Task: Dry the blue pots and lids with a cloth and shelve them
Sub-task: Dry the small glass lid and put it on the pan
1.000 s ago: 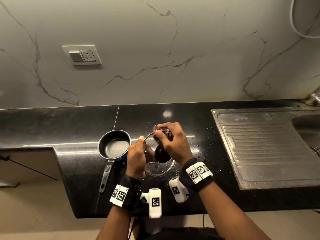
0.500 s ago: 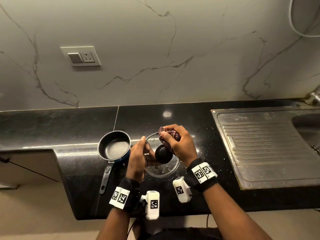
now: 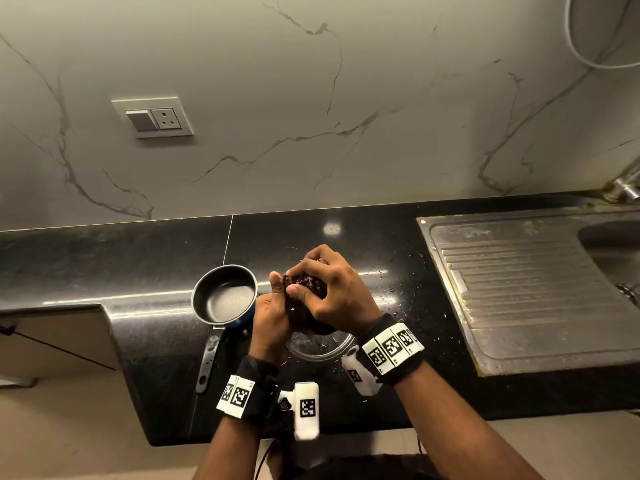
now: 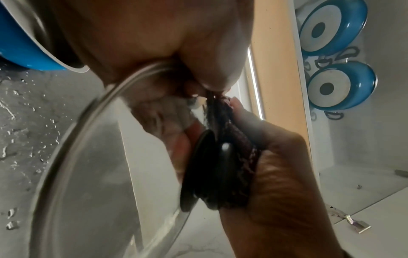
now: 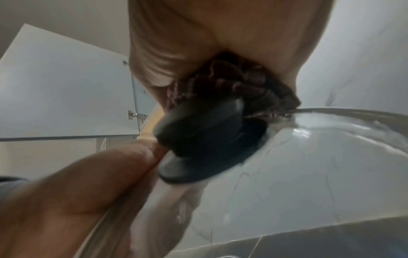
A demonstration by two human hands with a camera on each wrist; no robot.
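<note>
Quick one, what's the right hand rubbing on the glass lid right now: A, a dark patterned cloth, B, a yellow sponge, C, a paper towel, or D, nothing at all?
A: the right hand grips a bunched dark patterned cloth against the glass lid, just by its black knob.

Left hand grips the lid's rim at nine o'clock; right hand clutches cloth at twelve.
</note>
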